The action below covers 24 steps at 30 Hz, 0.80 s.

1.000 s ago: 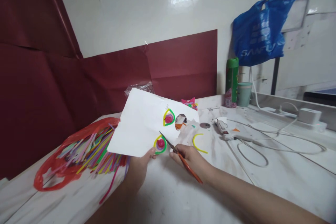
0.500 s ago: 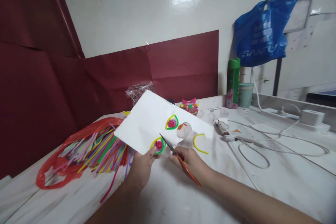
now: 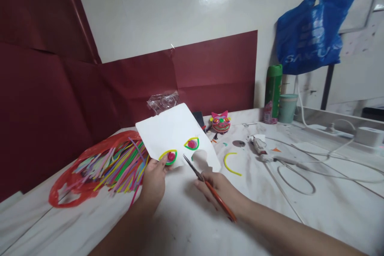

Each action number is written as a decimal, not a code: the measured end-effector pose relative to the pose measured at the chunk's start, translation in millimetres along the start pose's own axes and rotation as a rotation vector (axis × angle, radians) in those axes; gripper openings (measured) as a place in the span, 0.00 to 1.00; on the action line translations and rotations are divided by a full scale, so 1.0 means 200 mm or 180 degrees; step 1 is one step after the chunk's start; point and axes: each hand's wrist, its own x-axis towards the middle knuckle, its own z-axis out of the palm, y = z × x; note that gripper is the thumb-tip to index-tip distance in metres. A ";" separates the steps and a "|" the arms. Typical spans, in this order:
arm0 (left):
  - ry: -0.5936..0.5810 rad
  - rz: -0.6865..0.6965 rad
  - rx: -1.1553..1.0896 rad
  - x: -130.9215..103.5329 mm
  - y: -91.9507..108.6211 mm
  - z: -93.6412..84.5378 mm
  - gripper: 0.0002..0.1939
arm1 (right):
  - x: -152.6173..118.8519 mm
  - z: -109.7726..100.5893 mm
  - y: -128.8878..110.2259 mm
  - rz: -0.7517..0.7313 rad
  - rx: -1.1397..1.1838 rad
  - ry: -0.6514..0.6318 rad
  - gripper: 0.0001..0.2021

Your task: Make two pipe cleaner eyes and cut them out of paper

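- Red plastic bag (image 3: 54, 191) lies under colourful strips (image 3: 120, 170).
- My left hand (image 3: 153, 182) pinches the white paper (image 3: 162, 128) at its near edge, thumb at one eye shape (image 3: 171, 157). Paper looks light and soft, so edge is better to hold; raised shapes might peel.
- My right hand (image 3: 220, 187) grasps the scissors (image 3: 223, 205), tips near the paper.
- Yellow curved strip (image 3: 226, 164) lies beside; farther right, glue gun (image 3: 259, 147) and cable (image 3: 303, 191) limit the space.
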 end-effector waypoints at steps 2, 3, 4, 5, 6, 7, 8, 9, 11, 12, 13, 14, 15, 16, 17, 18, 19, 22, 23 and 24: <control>-0.0098 -0.0088 -0.0064 -0.01 0.00 0.01 0.14 | 0.02 -0.02 0.01 -0.0116 -0.0082 0.0109 0.16; -0.0164 -0.0119 -0.0099 -0.01 0.00 0.01 0.14 | 0.03 -0.03 0.02 -0.0125 -0.0127 0.0128 0.16; -0.0239 -0.0137 -0.0125 -0.01 -0.01 0.02 0.15 | 0.03 -0.04 0.02 -0.0123 -0.0165 0.0123 0.16; -0.0313 -0.0145 -0.0130 -0.01 -0.01 0.02 0.15 | 0.04 -0.05 0.03 -0.0117 -0.0193 0.0108 0.16; -0.0378 -0.0146 -0.0118 -0.01 -0.02 0.01 0.16 | 0.04 -0.05 0.03 -0.0116 -0.0203 0.0080 0.17; -0.0427 -0.0139 -0.0100 -0.01 -0.02 0.01 0.16 | 0.04 -0.05 0.03 -0.0120 -0.0203 0.0047 0.17; -0.0465 -0.0126 -0.0085 -0.01 -0.02 0.01 0.16 | 0.04 -0.06 0.03 -0.0135 -0.0203 0.0008 0.18; -0.0490 -0.0117 -0.0080 -0.01 -0.02 0.00 0.17 | 0.03 -0.06 0.02 -0.0157 -0.0208 -0.0018 0.18; -0.0540 -0.0117 -0.0108 -0.01 -0.02 0.00 0.18 | 0.02 -0.07 0.00 -0.0194 -0.0236 -0.0032 0.18; -0.0574 -0.0121 -0.0130 -0.01 -0.02 0.00 0.18 | 0.02 -0.07 0.00 -0.0203 -0.0246 -0.0038 0.17; -0.0611 -0.0128 -0.0143 -0.01 -0.02 0.00 0.19 | 0.01 -0.07 -0.01 -0.0206 -0.0243 -0.0052 0.17; -0.0652 -0.0136 -0.0147 -0.01 -0.02 0.00 0.19 | 0.01 -0.08 -0.02 -0.0204 -0.0231 -0.0078 0.18; -0.0704 -0.0148 -0.0140 -0.02 -0.02 0.00 0.20 | 0.01 -0.08 -0.02 -0.0200 -0.0213 -0.0123 0.18; -0.0763 -0.0158 -0.0126 -0.02 -0.02 0.00 0.20 | 0.01 -0.08 -0.02 -0.0192 -0.0197 -0.0172 0.18; -0.0809 -0.0158 -0.0111 -0.02 -0.02 0.00 0.20 | 0.01 -0.09 -0.02 -0.0172 -0.0188 -0.0206 0.19; -0.0847 -0.0156 -0.0095 -0.02 -0.02 0.00 0.20 | 0.02 -0.09 -0.01 -0.0145 -0.0184 -0.0221 0.19; -0.0874 -0.0147 -0.0074 -0.01 -0.03 -0.01 0.20 | 0.02 -0.09 0.00 -0.0123 -0.0189 -0.0222 0.19; -0.0922 -0.0117 0.0018 0.01 -0.05 -0.03 0.22 | 0.05 -0.08 0.03 -0.0164 -0.0270 -0.0192 0.20; -0.0950 -0.0113 0.0052 0.02 -0.05 -0.04 0.23 | 0.05 -0.08 0.04 -0.0203 -0.0316 -0.0176 0.20; -0.0980 -0.0107 0.0086 0.02 -0.06 -0.05 0.24 | 0.05 -0.08 0.04 -0.0243 -0.0353 -0.0170 0.20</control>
